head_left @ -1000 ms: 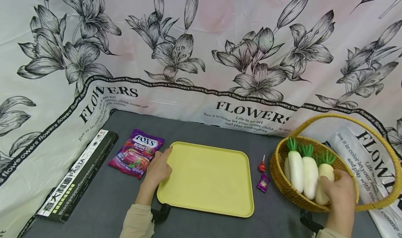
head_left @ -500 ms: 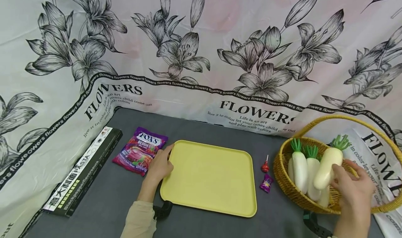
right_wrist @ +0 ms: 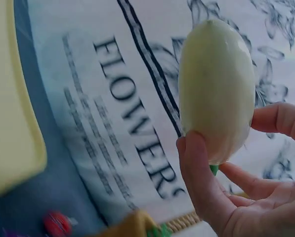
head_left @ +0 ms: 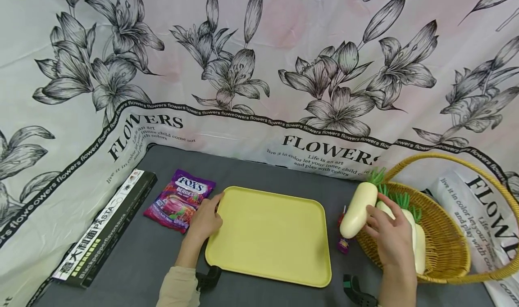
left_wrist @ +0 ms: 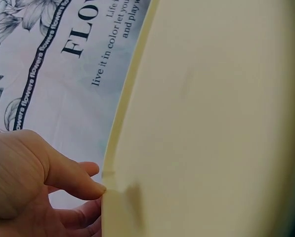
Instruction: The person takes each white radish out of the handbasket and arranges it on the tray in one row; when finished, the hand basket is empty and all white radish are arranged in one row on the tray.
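My right hand point(head_left: 390, 237) grips a white radish point(head_left: 359, 210) with a green leafy top, held up tilted over the left rim of the wicker basket point(head_left: 443, 246). In the right wrist view, thumb and fingers pinch the radish point(right_wrist: 216, 84) from both sides near its leafy end. Several more white radishes point(head_left: 420, 248) lie in the basket, partly hidden by that hand. My left hand point(head_left: 204, 219) is at the left edge of a yellow rectangular tray point(head_left: 269, 237). Its thumb lies on the rim, and the other fingers are outside it, as the left wrist view shows.
Partly covered by the raised radish, a red lollipop point(head_left: 341, 218) and a purple wrapped candy point(head_left: 343, 245) lie right of the tray. Left of it are a purple Fox's candy bag point(head_left: 180, 201) and a long black pasta box point(head_left: 106, 228). The basket's tall handle point(head_left: 442, 155) arches up.
My right hand has lifted one radish out of the basket and carried it left, towards the tray. My left hand stays at the tray's edge.
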Demonstrator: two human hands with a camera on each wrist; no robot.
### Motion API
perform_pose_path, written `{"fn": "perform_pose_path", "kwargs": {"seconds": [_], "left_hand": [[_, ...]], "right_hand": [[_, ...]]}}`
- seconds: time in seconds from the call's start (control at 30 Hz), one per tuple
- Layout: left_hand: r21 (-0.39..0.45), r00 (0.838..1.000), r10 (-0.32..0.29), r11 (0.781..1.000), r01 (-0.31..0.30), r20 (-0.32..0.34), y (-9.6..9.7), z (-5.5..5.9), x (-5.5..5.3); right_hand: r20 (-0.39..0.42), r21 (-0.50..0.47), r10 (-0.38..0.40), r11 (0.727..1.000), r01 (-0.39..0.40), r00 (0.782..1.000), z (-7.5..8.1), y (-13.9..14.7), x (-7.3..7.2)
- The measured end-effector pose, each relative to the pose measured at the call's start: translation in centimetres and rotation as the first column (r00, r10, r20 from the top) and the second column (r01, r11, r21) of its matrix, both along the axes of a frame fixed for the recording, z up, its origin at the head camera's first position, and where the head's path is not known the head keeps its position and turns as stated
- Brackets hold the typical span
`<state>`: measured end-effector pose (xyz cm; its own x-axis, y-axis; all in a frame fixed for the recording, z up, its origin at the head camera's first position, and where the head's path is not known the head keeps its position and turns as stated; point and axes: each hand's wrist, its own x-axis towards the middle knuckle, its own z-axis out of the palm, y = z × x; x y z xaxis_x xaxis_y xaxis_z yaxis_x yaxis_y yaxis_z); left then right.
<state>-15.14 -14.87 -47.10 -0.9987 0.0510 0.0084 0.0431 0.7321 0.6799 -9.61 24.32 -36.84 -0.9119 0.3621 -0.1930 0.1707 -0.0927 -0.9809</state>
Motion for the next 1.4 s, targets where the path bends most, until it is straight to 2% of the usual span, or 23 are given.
{"fn": "perform_pose_path", "kwargs": {"seconds": [0.23,0.47,0.67,0.9,1.17,1.4], "left_hand": [[-0.051,1.0,0.001,0.999,-0.001,0.007,0.5,-0.8,0.3],[-0.048,1.0,0.009,0.999,-0.007,0.022,0.5,-0.8,0.4],[-0.049,1.0,0.008,0.999,-0.009,-0.003,0.4,-0.5,0.1],[-0.047,1.0,0.007,0.999,-0.007,0.001,0.4,-0.6,0.1],[-0.042,1.0,0.002,0.999,-0.002,-0.002,0.3,-0.6,0.0],[-0.026,1.0,-0.007,1.0,0.007,-0.001,0.1,-0.7,-0.1]], "right_hand": [[-0.013,0.033,0.105,0.994,-0.104,0.994,-1.5,-3.6,-0.6],[-0.004,0.048,0.151,0.987,-0.151,0.989,-3.0,-6.3,-1.9],[-0.035,0.066,0.194,0.979,-0.192,0.98,-3.6,-7.8,-2.7],[-0.004,0.067,0.243,0.968,-0.242,0.97,-4.7,-9.4,-3.1],[-0.015,0.078,0.305,0.95,-0.303,0.952,-5.9,-11.3,-3.7],[-0.02,0.087,0.318,0.945,-0.315,0.948,-6.6,-12.8,-4.1]]}}
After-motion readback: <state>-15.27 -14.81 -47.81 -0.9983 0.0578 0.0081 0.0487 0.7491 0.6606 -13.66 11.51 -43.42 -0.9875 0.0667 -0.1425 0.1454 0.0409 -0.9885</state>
